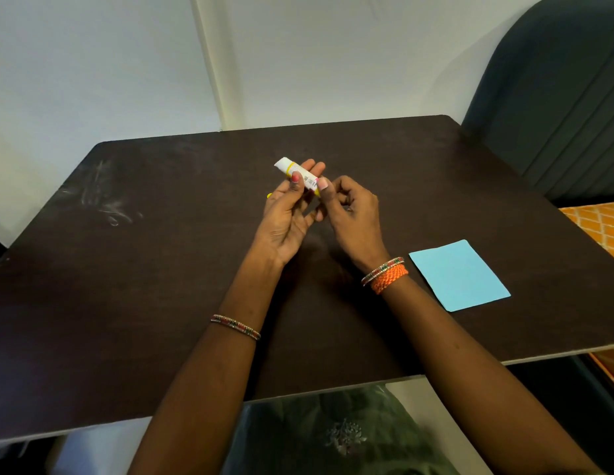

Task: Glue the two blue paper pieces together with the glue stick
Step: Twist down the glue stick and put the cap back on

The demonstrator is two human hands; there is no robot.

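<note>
A white glue stick with yellow bands (296, 173) is held above the middle of the dark table (154, 269), tilted with its white end up and to the left. My left hand (290, 214) grips its body between thumb and fingers. My right hand (350, 214) pinches its lower end with thumb and forefinger. A small yellow bit (269, 196) shows behind my left hand; what it is I cannot tell. Light blue paper (459, 275) lies flat on the table to the right of my right wrist. It looks like one sheet; a second piece is not distinguishable.
A dark green padded chair back (555, 97) stands at the far right corner of the table. An orange patterned cloth (597, 228) lies beyond the right edge. White walls rise behind the table. Pale scuff marks (106, 204) mark the left of the tabletop.
</note>
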